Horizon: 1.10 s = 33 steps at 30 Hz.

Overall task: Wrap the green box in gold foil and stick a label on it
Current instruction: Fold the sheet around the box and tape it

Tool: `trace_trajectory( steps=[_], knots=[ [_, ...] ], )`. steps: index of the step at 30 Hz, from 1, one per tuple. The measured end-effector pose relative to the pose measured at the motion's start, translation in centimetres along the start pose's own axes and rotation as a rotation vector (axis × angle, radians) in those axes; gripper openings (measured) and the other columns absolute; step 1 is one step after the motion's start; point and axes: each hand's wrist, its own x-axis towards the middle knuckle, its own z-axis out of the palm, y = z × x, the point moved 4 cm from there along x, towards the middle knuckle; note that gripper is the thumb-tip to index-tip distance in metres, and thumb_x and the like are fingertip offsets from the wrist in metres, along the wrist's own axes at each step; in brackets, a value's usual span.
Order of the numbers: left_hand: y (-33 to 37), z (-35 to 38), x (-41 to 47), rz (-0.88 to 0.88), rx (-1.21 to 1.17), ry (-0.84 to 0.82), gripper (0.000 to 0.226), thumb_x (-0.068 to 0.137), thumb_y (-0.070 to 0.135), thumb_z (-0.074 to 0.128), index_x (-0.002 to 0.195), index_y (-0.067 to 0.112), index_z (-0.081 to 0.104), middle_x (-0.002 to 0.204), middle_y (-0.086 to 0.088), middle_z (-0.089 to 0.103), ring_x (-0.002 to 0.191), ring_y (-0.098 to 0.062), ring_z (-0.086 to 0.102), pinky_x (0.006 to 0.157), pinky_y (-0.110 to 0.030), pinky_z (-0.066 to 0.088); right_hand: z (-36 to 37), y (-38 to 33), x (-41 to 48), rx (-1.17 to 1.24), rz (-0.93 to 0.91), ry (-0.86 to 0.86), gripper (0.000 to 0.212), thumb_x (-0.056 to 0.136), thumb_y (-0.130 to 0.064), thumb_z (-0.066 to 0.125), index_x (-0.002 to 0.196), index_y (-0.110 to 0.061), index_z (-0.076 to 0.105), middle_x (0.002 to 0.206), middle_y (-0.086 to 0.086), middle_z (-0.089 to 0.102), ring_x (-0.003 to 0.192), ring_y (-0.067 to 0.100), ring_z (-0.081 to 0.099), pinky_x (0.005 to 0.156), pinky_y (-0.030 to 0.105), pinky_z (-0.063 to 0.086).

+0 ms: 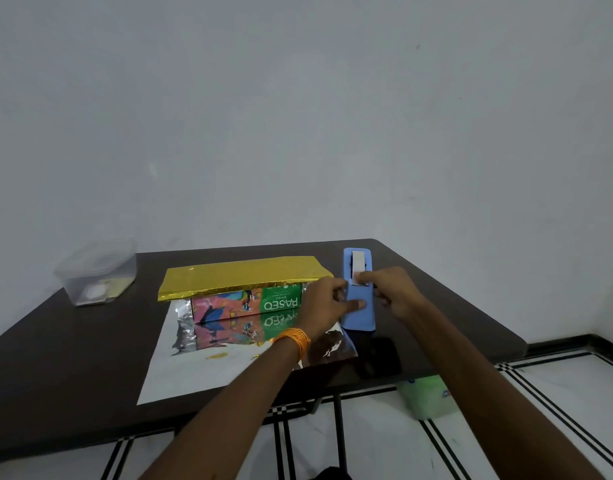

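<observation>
The green box (pixel 260 301), with colourful print and white lettering, lies on a sheet of gold foil (pixel 241 275) whose far flap is folded over the box top. The foil's silver side (pixel 208 368) spreads toward me on the table. To the right of the box stands a blue tape dispenser (pixel 357 317) with a white roll. My left hand (pixel 324 303) holds the dispenser's body, thumb lying on its top. My right hand (pixel 390 289) pinches the white tape end at the dispenser's cutter.
A dark table (pixel 73 358) carries everything. A clear plastic container (pixel 97 271) stands at its far left corner. A black phone (pixel 377 356) lies near the front right edge. A green bag (pixel 426 396) sits on the tiled floor below. A white wall is behind.
</observation>
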Motion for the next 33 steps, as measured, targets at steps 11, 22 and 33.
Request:
trace_trajectory(
  steps=[11,22,33],
  knots=[
    [0.3,1.0,-0.1,-0.01,0.036,0.106,0.04,0.07,0.051,0.084,0.081,0.019,0.064,0.071,0.0,0.062,0.065,-0.017,0.06,0.057,-0.032,0.046,-0.4,-1.0,1.1,-0.108,-0.126,0.151,0.03,0.085,-0.017,0.077,0.059,-0.008,0.066,0.06,0.003,0.062,0.048,0.01,0.047,0.047,0.023,0.037],
    [1.0,1.2,-0.4,-0.02,0.037,0.149,0.044,0.071,0.048,0.084,0.074,0.009,0.063,0.065,-0.009,0.062,0.061,-0.023,0.057,0.054,-0.039,0.042,-1.6,0.2,-2.4,-0.171,-0.188,0.135,0.028,0.089,-0.018,0.073,0.066,-0.004,0.067,0.061,0.004,0.061,0.03,-0.002,0.044,0.034,0.012,0.032],
    [1.2,0.7,-0.4,0.025,0.071,0.068,0.048,0.067,0.041,0.089,0.086,0.001,0.069,0.073,-0.012,0.068,0.068,-0.028,0.062,0.061,-0.043,0.048,-1.9,2.5,-3.0,-0.416,-0.247,0.165,0.032,0.088,-0.02,0.074,0.06,-0.006,0.065,0.047,-0.006,0.052,0.037,0.002,0.044,0.038,0.01,0.032]
  ],
)
